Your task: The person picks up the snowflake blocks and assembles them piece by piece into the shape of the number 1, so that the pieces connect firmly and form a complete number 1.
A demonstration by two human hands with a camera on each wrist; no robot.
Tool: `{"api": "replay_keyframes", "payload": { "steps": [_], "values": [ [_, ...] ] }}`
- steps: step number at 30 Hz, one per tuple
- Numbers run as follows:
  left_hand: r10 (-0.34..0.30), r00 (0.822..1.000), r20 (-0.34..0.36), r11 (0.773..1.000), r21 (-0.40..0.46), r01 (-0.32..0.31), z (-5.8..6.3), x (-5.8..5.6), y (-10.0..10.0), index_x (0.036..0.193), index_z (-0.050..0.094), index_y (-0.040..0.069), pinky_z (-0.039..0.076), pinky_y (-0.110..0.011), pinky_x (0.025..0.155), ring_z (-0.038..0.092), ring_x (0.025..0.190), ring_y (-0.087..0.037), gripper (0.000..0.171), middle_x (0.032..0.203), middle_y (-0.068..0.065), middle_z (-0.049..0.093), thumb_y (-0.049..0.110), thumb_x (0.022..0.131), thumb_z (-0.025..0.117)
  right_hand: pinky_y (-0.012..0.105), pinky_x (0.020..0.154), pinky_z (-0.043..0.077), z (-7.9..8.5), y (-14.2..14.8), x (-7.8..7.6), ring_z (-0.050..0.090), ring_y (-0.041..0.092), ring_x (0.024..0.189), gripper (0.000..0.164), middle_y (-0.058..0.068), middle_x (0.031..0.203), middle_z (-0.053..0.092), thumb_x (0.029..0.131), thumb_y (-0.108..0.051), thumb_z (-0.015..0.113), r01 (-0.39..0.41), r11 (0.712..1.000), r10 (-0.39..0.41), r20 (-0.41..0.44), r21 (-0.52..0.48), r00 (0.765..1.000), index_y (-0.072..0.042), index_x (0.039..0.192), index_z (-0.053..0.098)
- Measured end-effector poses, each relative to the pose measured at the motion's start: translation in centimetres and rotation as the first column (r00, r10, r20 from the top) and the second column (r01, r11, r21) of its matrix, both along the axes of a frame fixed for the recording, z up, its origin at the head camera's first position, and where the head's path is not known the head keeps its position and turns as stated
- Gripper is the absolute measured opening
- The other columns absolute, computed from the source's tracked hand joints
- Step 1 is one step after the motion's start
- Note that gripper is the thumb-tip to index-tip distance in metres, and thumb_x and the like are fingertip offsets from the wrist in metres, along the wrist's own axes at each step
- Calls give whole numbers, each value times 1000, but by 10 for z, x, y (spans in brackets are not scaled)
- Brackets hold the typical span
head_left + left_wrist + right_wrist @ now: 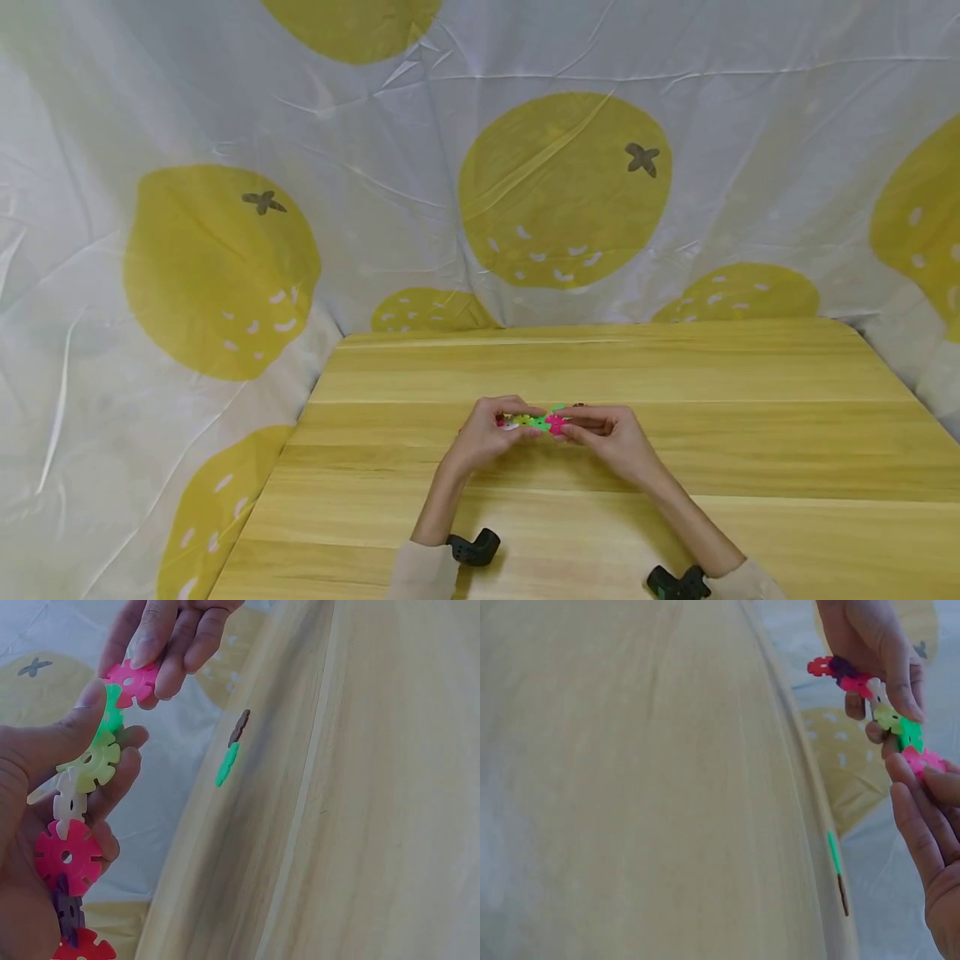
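Note:
My left hand (482, 437) holds a chain of slotted plastic snowflake discs, which runs along its palm and fingers. In the left wrist view the chain goes from a red disc (86, 948) through purple (70, 911), pinkish-red (66, 855), white (69, 802) and pale yellow (97, 762) discs to a green disc (112, 714). The left thumb lies against the green one. My right hand (621, 437) pinches a pink disc (132, 679) between thumb and fingers, right at the green disc's edge.
Beyond the hands, a loose green disc (227, 765) and a brown disc (239, 727) lie end to end on the wooden table (600, 358). Black wrist devices (476, 547) sit at both forearms. A lemon-patterned cloth (405, 208) hangs behind the table.

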State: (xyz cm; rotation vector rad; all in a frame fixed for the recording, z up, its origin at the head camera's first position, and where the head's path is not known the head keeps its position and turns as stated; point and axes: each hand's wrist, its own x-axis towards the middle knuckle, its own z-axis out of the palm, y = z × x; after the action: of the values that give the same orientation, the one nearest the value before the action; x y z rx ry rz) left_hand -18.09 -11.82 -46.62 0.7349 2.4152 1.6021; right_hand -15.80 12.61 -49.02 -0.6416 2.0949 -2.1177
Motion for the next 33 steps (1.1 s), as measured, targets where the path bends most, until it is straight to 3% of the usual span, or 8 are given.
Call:
{"api": "replay_keyframes", "payload": {
  "steps": [7, 13, 17, 20, 23, 25, 30, 33],
  "values": [
    [5, 1000, 1, 1000, -25, -4, -1, 0, 0, 112, 81, 12, 52, -24, 76, 65, 98, -13, 21, 106, -2, 78, 15, 91, 81, 47, 83, 60, -1, 1, 0, 78, 31, 94, 31, 35, 114, 72, 97, -2, 69, 4, 1000, -4, 24, 5, 1000, 13, 125, 68],
    [-13, 1000, 18, 999, -35, 13, 0, 0, 0, 114, 80, 14, 50, -21, 70, 61, 89, -10, 22, 110, -4, 78, 20, 93, 79, 47, 83, 60, 0, 1, 0, 79, 21, 93, 32, 36, 117, 70, 97, -1, 69, 2, 1000, -1, 34, -15, 999, 14, 125, 67],
    [-14, 1000, 18, 997, -73, 16, 2, 1, 0, 116, 80, 15, 45, -19, 64, 56, 83, -10, 23, 112, -3, 78, 23, 94, 78, 46, 83, 60, 0, 1, -1, 79, 21, 93, 32, 36, 117, 70, 97, -2, 70, -2, 1000, 4, 61, -23, 998, 14, 124, 67],
    [-10, 1000, -2, 993, -116, 10, 4, 2, 0, 118, 79, 15, 48, -20, 68, 60, 88, -11, 25, 115, -3, 78, 23, 94, 78, 47, 84, 60, 0, 2, -2, 79, 23, 93, 33, 36, 115, 71, 97, -3, 70, -5, 999, 9, 99, -34, 995, 14, 125, 67],
    [-5, 998, -56, 985, -171, -5, 5, 3, 3, 122, 77, 13, 56, -24, 81, 68, 102, -13, 29, 119, -2, 77, 22, 94, 78, 46, 83, 61, -1, 2, -3, 79, 21, 91, 34, 34, 113, 72, 97, -4, 70, 9, 999, -3, 143, -37, 990, 15, 126, 66],
    [-6, 990, -141, 974, -223, -25, 6, 4, 6, 123, 76, 12, 58, -30, 91, 70, 109, -15, 32, 118, -1, 78, 23, 93, 79, 45, 83, 62, -1, 2, -3, 79, 19, 90, 35, 31, 111, 74, 97, -4, 71, 23, 999, -17, 171, -34, 985, 14, 127, 65],
    [-19, 926, -376, 942, -317, -109, 3, 5, 17, 121, 77, 9, 50, -44, 102, 71, 110, -20, 36, 112, -2, 79, 25, 89, 83, 40, 83, 63, -3, 3, -4, 79, 16, 89, 38, 24, 109, 77, 98, -7, 71, 50, 998, -40, 224, -38, 974, 12, 129, 65],
    [-13, 908, -419, 944, -305, -128, -1, 5, 24, 121, 77, 9, 47, -46, 100, 70, 110, -20, 39, 113, -3, 79, 24, 86, 85, 39, 84, 63, -3, 3, -5, 78, 17, 90, 39, 18, 106, 79, 98, -8, 71, 58, 997, -44, 251, -49, 967, 12, 131, 64]
  ]
}}
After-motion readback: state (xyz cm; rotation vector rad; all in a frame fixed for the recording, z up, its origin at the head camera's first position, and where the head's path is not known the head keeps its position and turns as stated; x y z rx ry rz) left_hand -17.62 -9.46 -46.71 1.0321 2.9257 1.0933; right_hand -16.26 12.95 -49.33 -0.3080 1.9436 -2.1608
